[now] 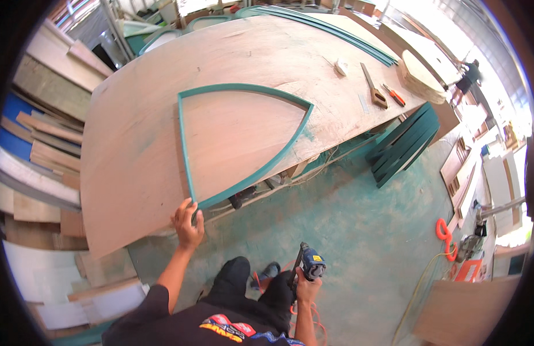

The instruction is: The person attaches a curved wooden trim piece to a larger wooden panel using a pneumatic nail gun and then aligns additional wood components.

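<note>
A green curved-sided frame (252,87), roughly a triangle with one straight side and two bowed ones, lies on a large wooden worktable (134,144). My left hand (188,226) grips its near corner at the table's front edge, thumb and fingers on either side. Low in front of my body, away from the table, my right hand (307,288) is wrapped round the handle of a blue and black nail gun (314,264). An orange air hose (319,324) runs beside my right forearm.
A handsaw (375,92), an orange-handled tool (395,96) and green strips (336,36) lie toward the table's far right. Green slatted panels (404,144) lean by its right side. Stacked boards (47,144) stand at left. Another person (469,78) is far off at right.
</note>
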A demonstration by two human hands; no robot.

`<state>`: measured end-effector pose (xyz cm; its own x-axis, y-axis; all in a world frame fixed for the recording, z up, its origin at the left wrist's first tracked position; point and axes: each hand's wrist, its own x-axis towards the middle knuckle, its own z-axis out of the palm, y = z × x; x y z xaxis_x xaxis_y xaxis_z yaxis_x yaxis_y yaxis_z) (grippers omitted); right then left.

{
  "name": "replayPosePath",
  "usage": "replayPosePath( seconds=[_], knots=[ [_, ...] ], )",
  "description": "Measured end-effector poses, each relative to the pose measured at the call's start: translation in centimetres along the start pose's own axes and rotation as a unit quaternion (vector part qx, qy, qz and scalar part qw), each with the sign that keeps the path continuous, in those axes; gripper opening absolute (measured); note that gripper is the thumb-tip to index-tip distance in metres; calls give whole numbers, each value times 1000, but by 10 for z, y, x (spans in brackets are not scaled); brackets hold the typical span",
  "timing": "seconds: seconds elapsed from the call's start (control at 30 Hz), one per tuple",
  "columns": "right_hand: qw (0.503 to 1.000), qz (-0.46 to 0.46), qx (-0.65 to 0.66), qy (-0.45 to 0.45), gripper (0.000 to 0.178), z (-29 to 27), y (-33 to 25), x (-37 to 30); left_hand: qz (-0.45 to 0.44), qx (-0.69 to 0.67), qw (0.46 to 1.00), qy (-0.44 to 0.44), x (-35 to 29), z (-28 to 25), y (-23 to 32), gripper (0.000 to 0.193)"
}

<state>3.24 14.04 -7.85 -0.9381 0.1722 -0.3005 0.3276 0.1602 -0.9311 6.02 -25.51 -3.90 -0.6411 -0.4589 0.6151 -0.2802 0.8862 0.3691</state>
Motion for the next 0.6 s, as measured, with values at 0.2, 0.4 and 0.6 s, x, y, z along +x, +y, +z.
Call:
replayPosePath(
  seconds=[0.2, 0.4, 0.6],
  knots=[
    [1000, 20, -7, -9, 20, -72, -86, -22, -76, 90, 992, -53, 35, -53, 51, 14],
    [983, -95, -155, 11, 23, -119, -61, 23, -635, -289, 702, -145, 36, -17, 87, 73],
    [963, -49, -252, -80, 23, -132, -32, 75, -699, -450, 554, -32, 58, 38, 81, 89]
  ],
)
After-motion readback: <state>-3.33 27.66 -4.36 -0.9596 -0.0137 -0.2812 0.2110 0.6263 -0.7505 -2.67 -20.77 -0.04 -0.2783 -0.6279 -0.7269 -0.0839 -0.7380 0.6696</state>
